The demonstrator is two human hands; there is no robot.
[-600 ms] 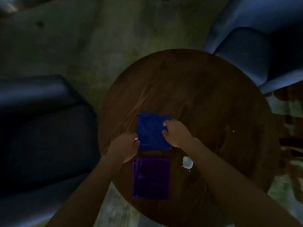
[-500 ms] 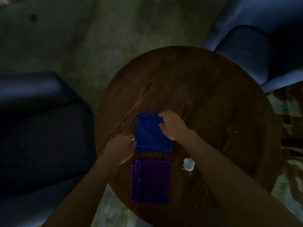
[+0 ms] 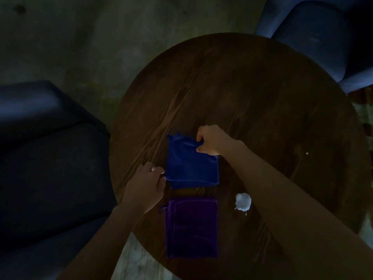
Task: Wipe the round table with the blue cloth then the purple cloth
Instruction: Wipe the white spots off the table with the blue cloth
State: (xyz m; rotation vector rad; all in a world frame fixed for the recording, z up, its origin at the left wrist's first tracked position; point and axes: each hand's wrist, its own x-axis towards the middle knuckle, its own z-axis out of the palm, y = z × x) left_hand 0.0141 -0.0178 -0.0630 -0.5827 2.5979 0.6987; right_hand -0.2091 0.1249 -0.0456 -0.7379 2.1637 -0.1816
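Observation:
A folded blue cloth (image 3: 190, 165) lies near the middle of the round dark wooden table (image 3: 252, 93). My right hand (image 3: 212, 140) pinches its far right corner, and the fabric puckers there. My left hand (image 3: 147, 182) grips the cloth's near left corner. Closer to me, a folded purple cloth (image 3: 191, 227) lies flat on the table, touched by neither hand. The light is dim.
A small white blob (image 3: 243, 202) sits on the table right of the purple cloth, beside my right forearm. A dark blue armchair (image 3: 40, 158) stands at the left, another blue chair (image 3: 323, 33) at the far right. Grey floor lies beyond.
My right hand has moved up the blue cloth's right edge to its far corner and pinched it. The left hand stays at the near left corner.

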